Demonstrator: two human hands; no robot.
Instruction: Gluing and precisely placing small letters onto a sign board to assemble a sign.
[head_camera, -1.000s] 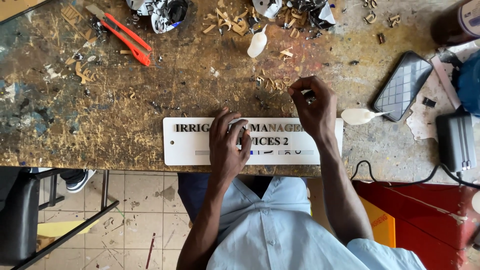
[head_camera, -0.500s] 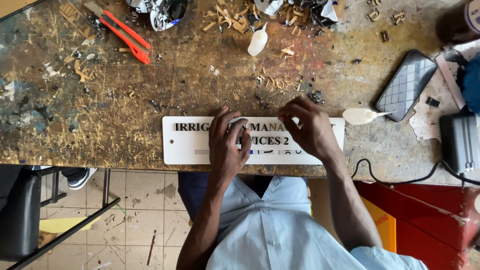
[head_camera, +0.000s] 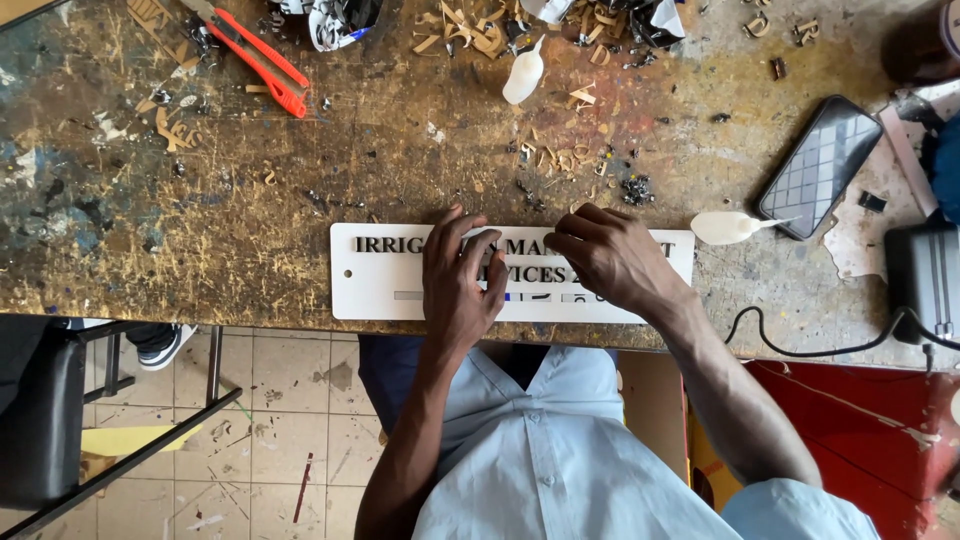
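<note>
Letter-pressing stage: your left hand (head_camera: 458, 280) lies flat, fingers spread, holding nothing, on the white sign (head_camera: 385, 285) at the desk's (head_camera: 200, 230) near edge; your right hand (head_camera: 612, 260) curls its fingertips onto the upper row of letters, grasping nothing. Next move probably calls for steady downward pressure without shifting letters.

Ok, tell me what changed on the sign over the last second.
The right hand came down from a raised, pinched pose above the white sign plate and now lies flat on its right half, fingers pressing the dark letters. The left hand stayed spread on the plate's middle. The plate, the orange cutter, the phone and both white glue bottles kept their places.
</note>
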